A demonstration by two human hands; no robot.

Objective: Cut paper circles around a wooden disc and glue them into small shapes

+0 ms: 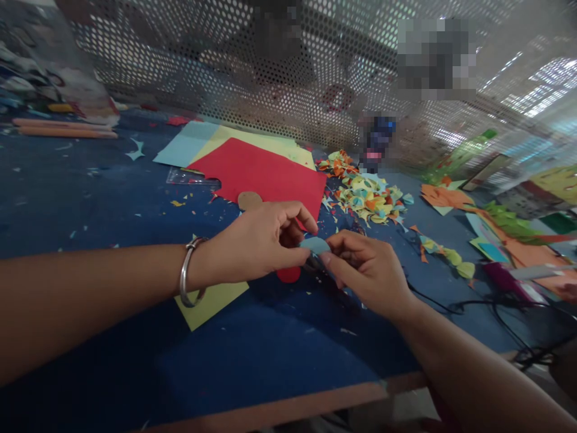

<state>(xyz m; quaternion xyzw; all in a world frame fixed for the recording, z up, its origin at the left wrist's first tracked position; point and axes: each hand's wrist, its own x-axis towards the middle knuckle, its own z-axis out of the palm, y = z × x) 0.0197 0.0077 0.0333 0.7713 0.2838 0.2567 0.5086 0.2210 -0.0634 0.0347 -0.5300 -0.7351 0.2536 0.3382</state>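
My left hand (261, 243) and my right hand (365, 267) meet over the blue tabletop (112, 198), both pinching a small light-blue paper piece (314, 245) between thumbs and fingers. A silver bangle (189, 273) sits on my left wrist. Under my left hand lies a small red paper round (288, 275), partly hidden. A yellow-green paper sheet (210, 304) lies beneath my left wrist. A dark thin object lies under my right fingers; I cannot make it out.
A red sheet (259, 171) lies on yellow and light-blue sheets (189, 144), with a brown paper disc (249, 199) at its near edge. A heap of coloured cut scraps (367, 198) sits right of it. Black cables (496, 310) run at right. A perforated metal screen (225, 60) stands behind.
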